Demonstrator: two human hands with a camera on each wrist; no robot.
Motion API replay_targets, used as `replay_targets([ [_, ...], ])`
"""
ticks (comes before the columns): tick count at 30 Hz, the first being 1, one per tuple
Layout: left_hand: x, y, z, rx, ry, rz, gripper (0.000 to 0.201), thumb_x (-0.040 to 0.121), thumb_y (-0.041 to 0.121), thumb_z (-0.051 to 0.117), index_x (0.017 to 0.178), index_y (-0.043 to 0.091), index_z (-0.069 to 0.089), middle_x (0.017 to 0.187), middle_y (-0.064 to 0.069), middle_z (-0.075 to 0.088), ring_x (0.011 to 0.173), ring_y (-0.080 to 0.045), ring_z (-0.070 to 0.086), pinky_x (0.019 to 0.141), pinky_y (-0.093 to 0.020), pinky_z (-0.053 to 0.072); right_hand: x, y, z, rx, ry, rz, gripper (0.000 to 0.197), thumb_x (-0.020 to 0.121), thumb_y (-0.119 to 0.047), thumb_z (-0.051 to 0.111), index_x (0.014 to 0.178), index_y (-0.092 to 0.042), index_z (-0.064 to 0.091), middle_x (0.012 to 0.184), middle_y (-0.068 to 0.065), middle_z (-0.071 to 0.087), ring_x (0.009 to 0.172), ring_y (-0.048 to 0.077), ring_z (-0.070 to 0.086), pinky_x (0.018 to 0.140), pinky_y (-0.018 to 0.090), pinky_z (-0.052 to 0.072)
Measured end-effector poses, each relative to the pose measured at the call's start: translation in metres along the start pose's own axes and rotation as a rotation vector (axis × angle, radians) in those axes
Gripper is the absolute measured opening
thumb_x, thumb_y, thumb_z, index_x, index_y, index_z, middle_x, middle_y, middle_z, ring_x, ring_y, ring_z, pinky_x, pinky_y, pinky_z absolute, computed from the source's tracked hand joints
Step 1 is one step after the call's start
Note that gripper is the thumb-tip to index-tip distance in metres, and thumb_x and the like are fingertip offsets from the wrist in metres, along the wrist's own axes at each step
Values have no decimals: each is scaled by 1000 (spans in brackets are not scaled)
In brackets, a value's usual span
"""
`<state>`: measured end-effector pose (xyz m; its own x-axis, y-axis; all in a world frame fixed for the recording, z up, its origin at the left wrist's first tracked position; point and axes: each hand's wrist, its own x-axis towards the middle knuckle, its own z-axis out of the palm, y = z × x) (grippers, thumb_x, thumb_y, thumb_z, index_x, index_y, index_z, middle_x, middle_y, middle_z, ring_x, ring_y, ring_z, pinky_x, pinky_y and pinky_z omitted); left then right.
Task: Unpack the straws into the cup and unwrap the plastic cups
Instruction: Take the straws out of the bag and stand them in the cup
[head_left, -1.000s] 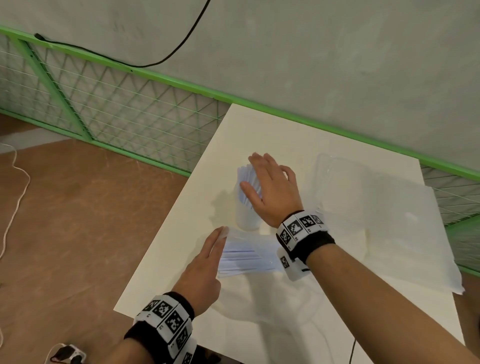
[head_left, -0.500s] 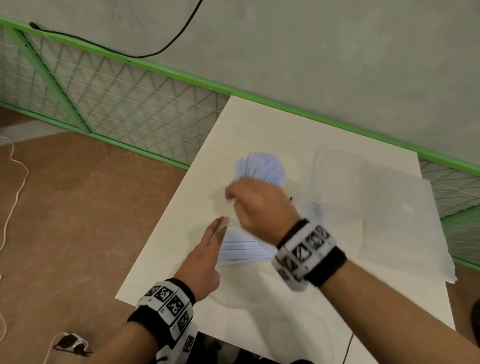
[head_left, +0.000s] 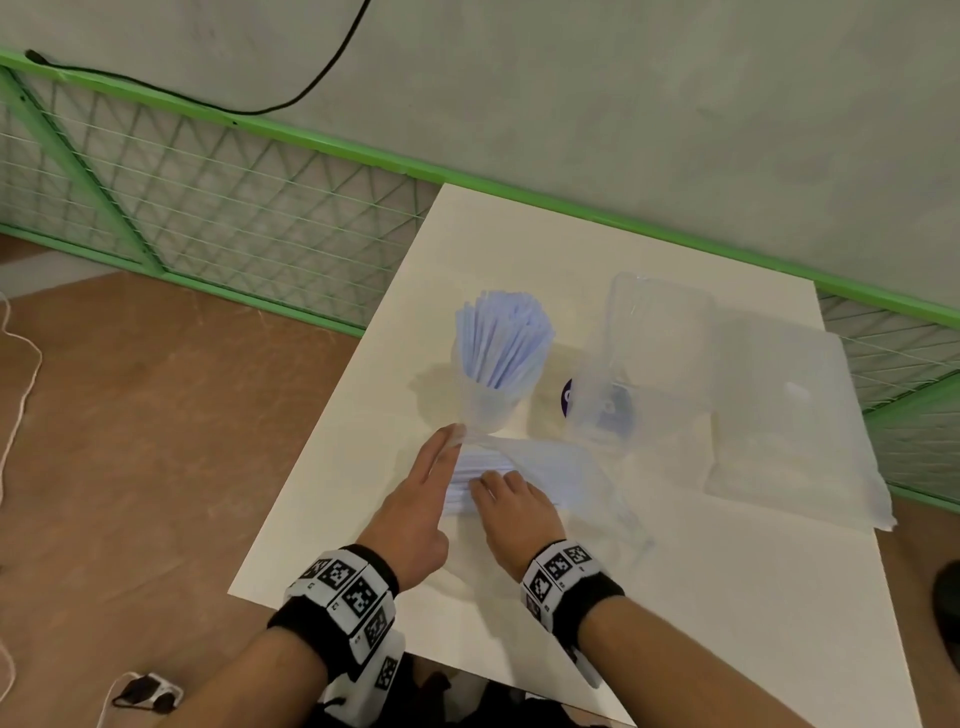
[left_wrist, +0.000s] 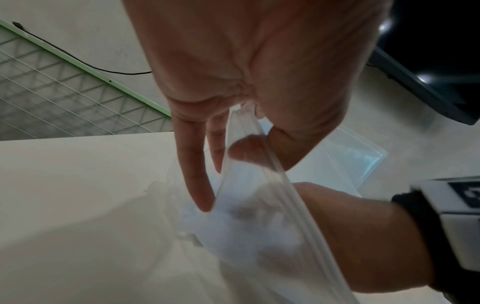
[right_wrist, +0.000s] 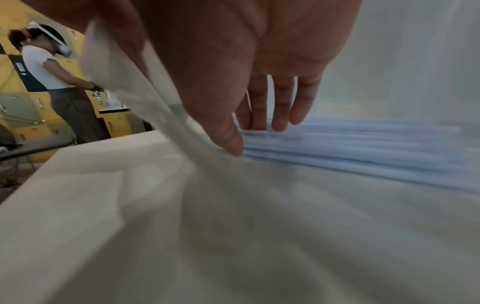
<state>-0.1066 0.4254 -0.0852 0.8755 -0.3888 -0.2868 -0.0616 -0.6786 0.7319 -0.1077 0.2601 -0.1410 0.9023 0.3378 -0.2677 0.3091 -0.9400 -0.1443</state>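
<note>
Directly ahead of the hands, the remaining straws (head_left: 498, 480) lie flat in their clear bag (head_left: 576, 467), long axis left to right. Left hand (head_left: 423, 499) pinches the bag's mouth up; right hand (head_left: 511, 506), nearer, rests relaxed fingers on the bundle. Just beyond stands the cup (head_left: 491, 400), part-filled; the table (head_left: 701, 597) edge lies close on the left.

Left hand (left_wrist: 259, 61), perhaps pinching bag (left_wrist: 259, 216)

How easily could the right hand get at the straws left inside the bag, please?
Probably easily: the right hand already has its fingertips on the loose straws inside the bag, whose mouth the left hand holds open. Nothing visible blocks them.
</note>
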Motion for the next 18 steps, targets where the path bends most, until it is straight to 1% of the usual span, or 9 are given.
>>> replay_targets([
  [1, 0, 0, 0, 5, 6, 0, 111, 68, -16, 48, 155, 36, 3, 156, 31, -11, 124, -19, 52, 79, -35, 55, 1, 1, 2, 19, -11, 12, 38, 82, -3, 60, 119, -8, 60, 116, 8, 61, 101, 29, 63, 78, 39, 56],
  [2, -1, 0, -1, 8, 14, 2, 111, 68, -16, 48, 155, 35, 4, 156, 31, -10, 124, -20, 53, 79, -35, 55, 1, 2, 3, 32, -32, 28, 36, 85, -2, 55, 120, -8, 58, 119, 9, 58, 105, 28, 61, 81, 40, 56],
  [4, -2, -1, -2, 7, 24, 1, 110, 68, -16, 48, 155, 35, 5, 157, 30, -9, 124, -20, 52, 82, -36, 55, 2, 4, 2, 35, -70, 37, 35, 91, -3, 47, 125, -9, 51, 126, 8, 51, 113, 26, 55, 87, 41, 53],
  [5, -2, -2, -2, 5, 26, -2, 110, 68, -16, 48, 155, 35, 5, 157, 30, -9, 125, -19, 52, 83, -36, 55, 2, 5, 2, 40, -65, 35, 36, 92, -3, 46, 127, -10, 49, 129, 7, 49, 115, 25, 53, 88, 41, 52],
  [7, -3, -3, -3, 7, 29, -8, 109, 68, -16, 47, 155, 35, 5, 157, 31, -9, 124, -17, 52, 82, -35, 55, 3, 6, 3, 69, -48, 35, 43, 92, -1, 46, 134, -10, 44, 132, 6, 46, 117, 24, 52, 88, 42, 53],
  [9, -3, -5, -2, 12, 30, -10, 110, 67, -16, 47, 155, 36, 5, 156, 31, -9, 120, -18, 55, 79, -36, 56, 5, 6, 7, 82, -54, 35, 48, 91, -1, 47, 137, -10, 41, 135, 5, 44, 117, 24, 52, 88, 42, 54],
  [12, -3, -7, -2, 17, 29, -10, 111, 66, -15, 48, 155, 37, 4, 156, 33, -9, 114, -20, 57, 76, -37, 56, 6, 7, 11, 75, -87, 56, 45, 89, -1, 49, 132, -10, 43, 133, 4, 43, 112, 24, 54, 83, 43, 55],
  [15, -3, -7, -2, 11, 31, -8, 111, 66, -15, 47, 155, 36, 5, 155, 33, -9, 118, -21, 56, 80, -38, 56, 11, 7, 11, 94, -100, 63, 44, 86, 3, 50, 128, -9, 44, 129, 4, 42, 109, 27, 56, 80, 45, 55],
  [18, -3, -7, -3, 7, 28, -16, 110, 67, -16, 45, 155, 36, 5, 155, 34, -10, 120, -20, 55, 80, -38, 55, 14, 7, 10, 123, -88, 43, 54, 85, 4, 49, 136, -8, 38, 136, 5, 39, 112, 27, 55, 87, 45, 53],
])
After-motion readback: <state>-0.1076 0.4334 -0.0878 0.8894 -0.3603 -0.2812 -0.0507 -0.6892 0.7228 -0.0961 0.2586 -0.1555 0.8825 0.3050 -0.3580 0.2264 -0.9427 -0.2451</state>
